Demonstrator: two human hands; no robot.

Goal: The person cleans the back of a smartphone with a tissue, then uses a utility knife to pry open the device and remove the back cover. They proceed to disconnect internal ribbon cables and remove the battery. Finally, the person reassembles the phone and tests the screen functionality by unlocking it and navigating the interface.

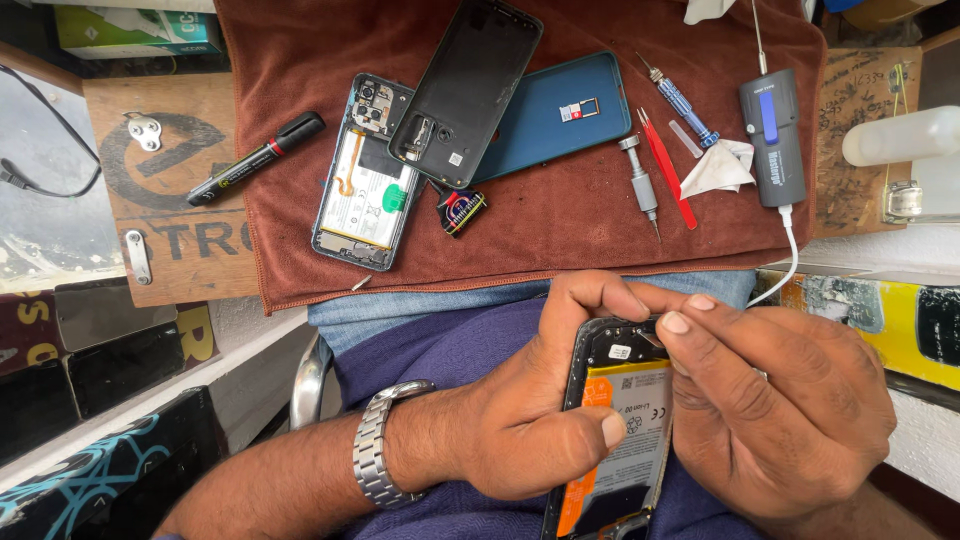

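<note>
- The brown towel (pixel 560 220) covers the bench top, well above the hands, with parts and tools laid across it.
- The opened phone (pixel 615 430) sits low in the view over the person's lap, back cover off, battery and orange flex showing, held between both hands.
- The left hand (pixel 530 420) is curled round the phone's left edge, thumb pressed flat on the battery, forefinger hooked over the top corner; a steel watch (pixel 385 455) is on that wrist.
- The right hand (pixel 770 400) is mostly closed, fingers bunched at the phone's upper right edge and touching the frame; it hides that side, and I cannot tell whether it pinches a tool.
- On the towel, a second opened phone (pixel 362 190) lies at the left, with a black back cover (pixel 468 90) overlapping its top corner.
- A blue back cover (pixel 555 112) lies just beside that, partly under the black one.
- A grey device (pixel 772 135) with a white cable (pixel 790 260) lies at the towel's right edge, the cable running down towards the right hand.
- A black marker (pixel 255 160) rests half off the towel's left edge.
- Between the blue cover and the grey device lie a blue screwdriver (pixel 682 103), red tweezers (pixel 668 170) and a grey screwdriver (pixel 642 185), close together.
</note>
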